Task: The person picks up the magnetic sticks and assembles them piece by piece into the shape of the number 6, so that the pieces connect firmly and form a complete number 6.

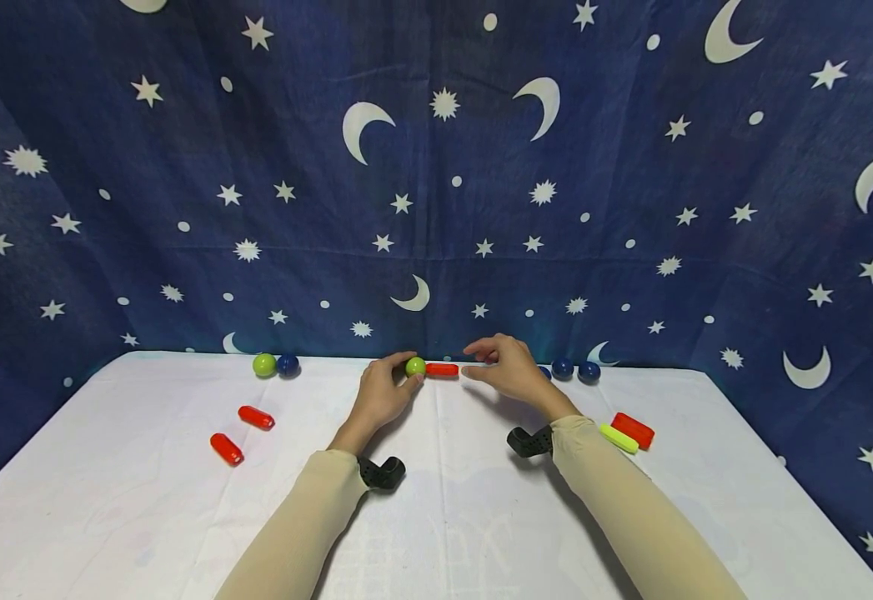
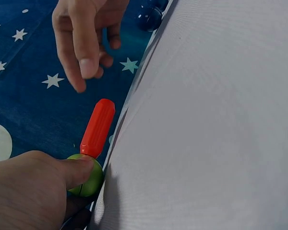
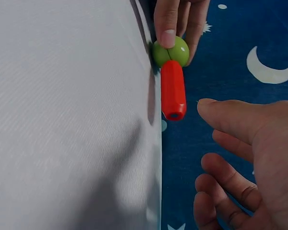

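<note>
At the far edge of the white table, my left hand (image 1: 382, 392) pinches a green ball (image 1: 416, 366) between thumb and fingers. A red faceted stick (image 1: 442, 370) meets the ball and points to the right; in the right wrist view a small hole shows in the free end of the red stick (image 3: 174, 93). Just beyond that end is my right hand (image 1: 509, 367), apart from the stick, its fingers loosely bent with nothing between them. In the left wrist view, my left thumb lies on the green ball (image 2: 90, 184), close to the joint.
Blue balls (image 1: 562, 368) sit along the back edge behind my right wrist. A yellow-green stick (image 1: 619, 438) and a red piece (image 1: 633, 430) lie by the right forearm. At left are another green ball (image 1: 264, 365), a blue ball (image 1: 288, 365) and two red sticks (image 1: 256, 417). A starry cloth (image 1: 436, 233) hangs behind.
</note>
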The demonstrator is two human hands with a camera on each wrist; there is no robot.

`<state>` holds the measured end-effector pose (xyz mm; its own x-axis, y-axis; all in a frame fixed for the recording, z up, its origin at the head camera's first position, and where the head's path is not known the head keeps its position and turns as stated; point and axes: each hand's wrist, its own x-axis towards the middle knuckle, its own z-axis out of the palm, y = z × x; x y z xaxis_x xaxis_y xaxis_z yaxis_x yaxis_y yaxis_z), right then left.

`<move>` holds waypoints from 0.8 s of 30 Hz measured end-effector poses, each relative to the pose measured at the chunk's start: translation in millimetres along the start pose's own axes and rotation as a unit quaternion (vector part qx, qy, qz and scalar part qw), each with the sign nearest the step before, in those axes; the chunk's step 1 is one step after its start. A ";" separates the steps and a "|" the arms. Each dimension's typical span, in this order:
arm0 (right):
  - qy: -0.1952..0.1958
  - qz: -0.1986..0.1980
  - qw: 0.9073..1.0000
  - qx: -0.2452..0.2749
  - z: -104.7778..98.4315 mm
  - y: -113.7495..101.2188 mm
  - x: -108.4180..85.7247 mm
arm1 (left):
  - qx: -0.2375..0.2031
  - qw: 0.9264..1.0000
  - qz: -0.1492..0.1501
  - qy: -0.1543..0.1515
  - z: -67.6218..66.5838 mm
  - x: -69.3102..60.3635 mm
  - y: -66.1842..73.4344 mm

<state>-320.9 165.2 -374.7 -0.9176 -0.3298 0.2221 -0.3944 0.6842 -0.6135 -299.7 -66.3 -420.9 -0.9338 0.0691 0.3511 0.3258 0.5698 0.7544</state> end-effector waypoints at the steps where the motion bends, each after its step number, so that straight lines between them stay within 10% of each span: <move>1: 0.002 -0.002 1.000 0.002 -1.4 0.7 -2.1 | -0.001 1.000 -0.003 -0.001 0.0 0.1 -0.1; 24: 0.058 -0.022 0.998 0.013 -16.5 17.6 -34.6 | -0.001 1.000 0.001 0.002 0.4 -0.4 -1.3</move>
<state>-296.9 199.4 -380.8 -0.8997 -0.2812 0.3338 -0.4342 0.6537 -0.6197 -299.8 -66.8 -422.3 -0.9328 0.0672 0.3541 0.3277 0.5673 0.7555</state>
